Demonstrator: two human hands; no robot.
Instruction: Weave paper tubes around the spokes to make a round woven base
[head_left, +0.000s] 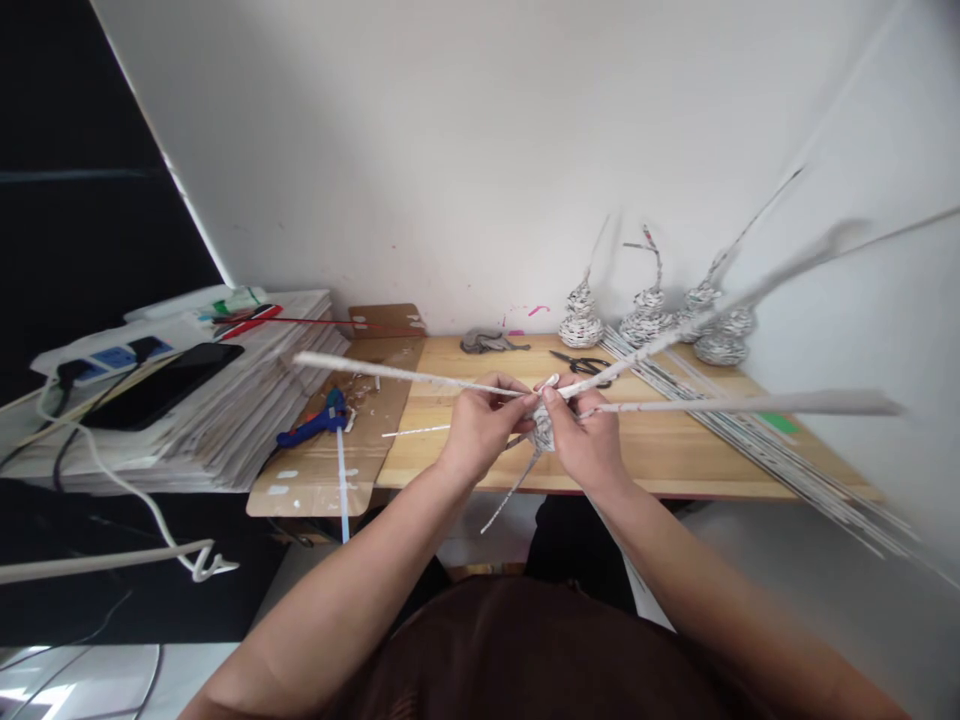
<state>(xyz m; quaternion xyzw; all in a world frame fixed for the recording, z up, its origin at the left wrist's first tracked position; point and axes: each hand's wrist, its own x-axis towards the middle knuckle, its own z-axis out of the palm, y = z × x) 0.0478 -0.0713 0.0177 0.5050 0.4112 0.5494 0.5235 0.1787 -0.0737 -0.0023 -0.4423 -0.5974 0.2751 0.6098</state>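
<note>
Both hands meet over the near edge of the wooden table, around a small woven bundle of rolled paper strips (pixel 543 430). My left hand (pixel 486 420) pinches the bundle from the left, thumb and fingers closed. From the other side my right hand (pixel 589 432) grips it with the thumb pressed on top. Long paper sticks radiate from the bundle: one left (pixel 390 373), one up to the right (pixel 675 330), another straight right (pixel 735 405). A shorter printed strip (pixel 511 492) points down towards me. The fingers hide part of the weave.
Several woven paper gourds (pixel 580 320) line the wall. Black scissors (pixel 581 366) and a grey cloth (pixel 487 342) lie on the table (pixel 420 450). Loose paper sticks (pixel 750 440) extend past its right edge. Left are a blue glue gun (pixel 311 425) on cardboard, a paper stack (pixel 247 420) and a phone (pixel 161 385).
</note>
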